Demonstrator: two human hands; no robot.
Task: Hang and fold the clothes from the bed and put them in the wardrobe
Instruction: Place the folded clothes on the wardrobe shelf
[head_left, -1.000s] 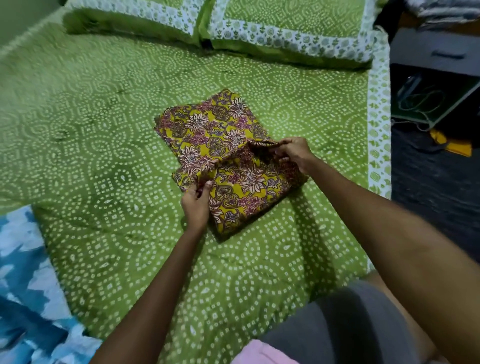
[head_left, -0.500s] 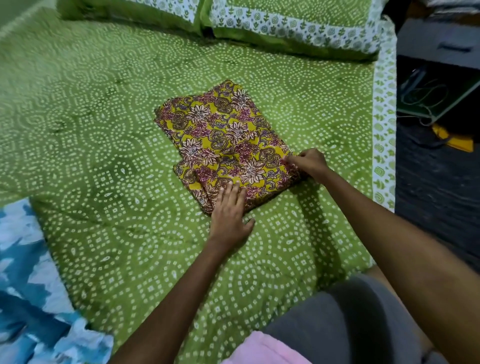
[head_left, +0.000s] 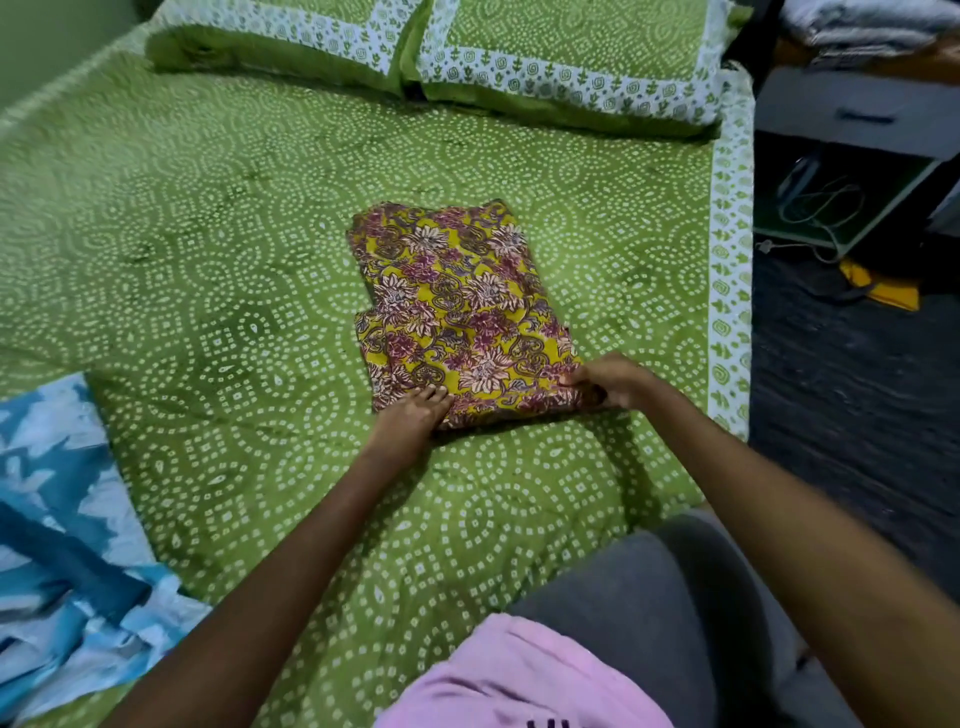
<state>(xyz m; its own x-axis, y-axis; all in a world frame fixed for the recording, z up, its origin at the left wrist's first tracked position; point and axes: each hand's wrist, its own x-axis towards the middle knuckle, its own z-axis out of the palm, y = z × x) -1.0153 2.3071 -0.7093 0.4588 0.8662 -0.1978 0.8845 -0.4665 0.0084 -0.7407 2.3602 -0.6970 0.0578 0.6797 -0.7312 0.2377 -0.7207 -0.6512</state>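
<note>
Near the frame's centre, on the green bed (head_left: 208, 312), the left hand (head_left: 410, 421) and right hand (head_left: 608, 382) grip the near edge of a folded floral garment (head_left: 457, 306).

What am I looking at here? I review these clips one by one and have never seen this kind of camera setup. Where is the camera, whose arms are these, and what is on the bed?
There is no machine: a person wears one wide-angle camera on the head, looking forward and down, so the two arms reaching in are their own. The surface is a bed with a green dotted cover and two matching pillows at the far end. In the middle lies a folded yellow floral garment. Both hands are at its near edge: the left hand grips the near left corner, and the right hand pinches the near right corner. A blue and white cloth lies at the left. Pink fabric shows at the bottom edge.
</note>
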